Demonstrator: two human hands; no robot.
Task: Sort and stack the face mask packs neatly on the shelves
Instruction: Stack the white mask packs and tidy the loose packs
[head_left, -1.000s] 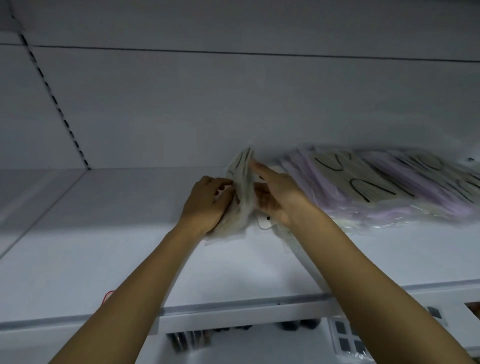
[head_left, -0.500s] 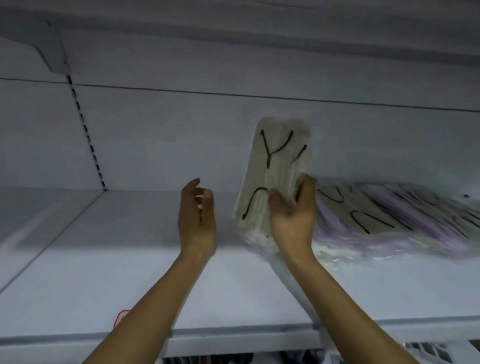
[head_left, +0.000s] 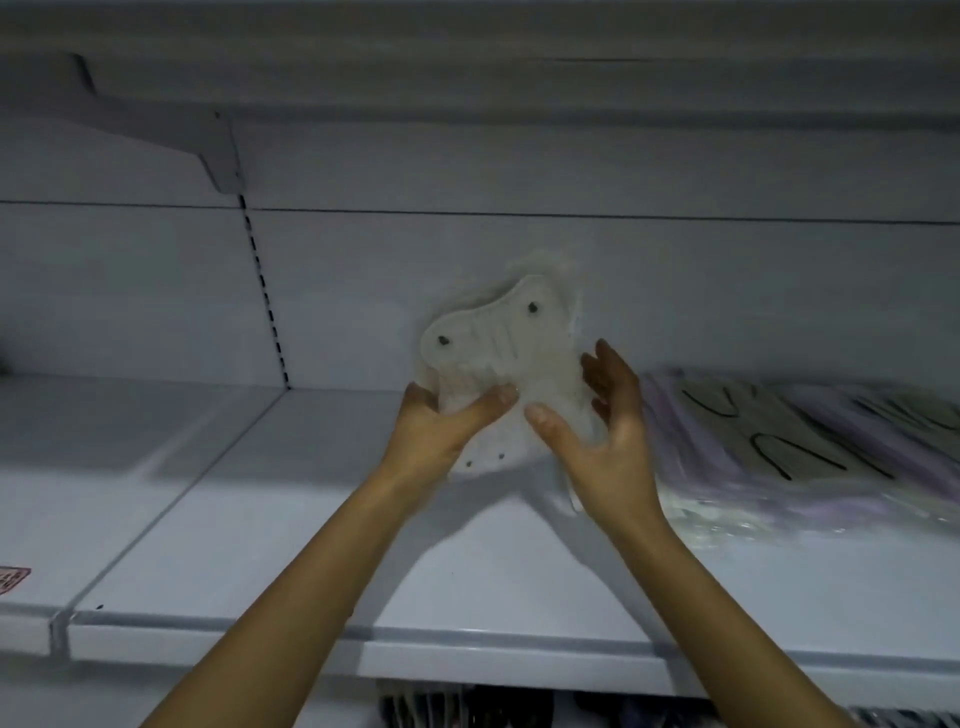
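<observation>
Setting: a dim white store shelf (head_left: 260, 545) with a slotted back panel (head_left: 467, 260) and an upper shelf bracket (head_left: 156, 124)
Held pack: a pale face mask pack (head_left: 498, 364), raised above the shelf in front of the back panel, just left of the stack
Left hand: the left hand (head_left: 441, 421) grips the pack's lower left part, thumb across the front
Right hand: the right hand (head_left: 602, 431) cups the pack's right edge, fingers loosely curved; how firmly it holds I cannot tell
Handling: it looks light, soft and floppy, bending in its slick clear wrap, so it should be taken by two opposite edges to keep it flat
Stack: mask packs (head_left: 779, 457) in purple and beige lie overlapped on the shelf at right, blurred
Containers: none in view; the shelf itself holds the packs
Below: dark goods (head_left: 441, 709) show under the shelf edge, too dim to tell
</observation>
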